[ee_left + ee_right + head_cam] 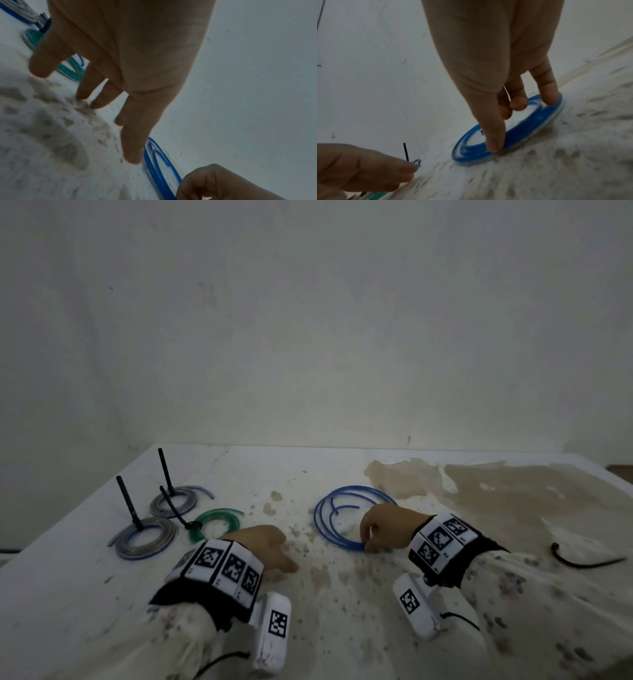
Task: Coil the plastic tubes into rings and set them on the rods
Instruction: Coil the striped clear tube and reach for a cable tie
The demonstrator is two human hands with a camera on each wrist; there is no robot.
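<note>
Coil of blue tube point(342, 518) lies on table point(308, 474), right hand point(383, 530) pinching its near edge; left hand point(265, 546) relaxed, holding nothing. Tighten loops w/ both hands before lifting, else it'll prob spring apart.

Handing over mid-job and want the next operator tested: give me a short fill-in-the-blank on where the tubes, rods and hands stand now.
1. The right hand pinches the ____ tube coil on the table.
2. The number of black rods on the table is ____.
3. The coil on the leaning rod is coloured ____.
4. The left hand holds ____.

Missing words: blue; three; green; nothing
</note>
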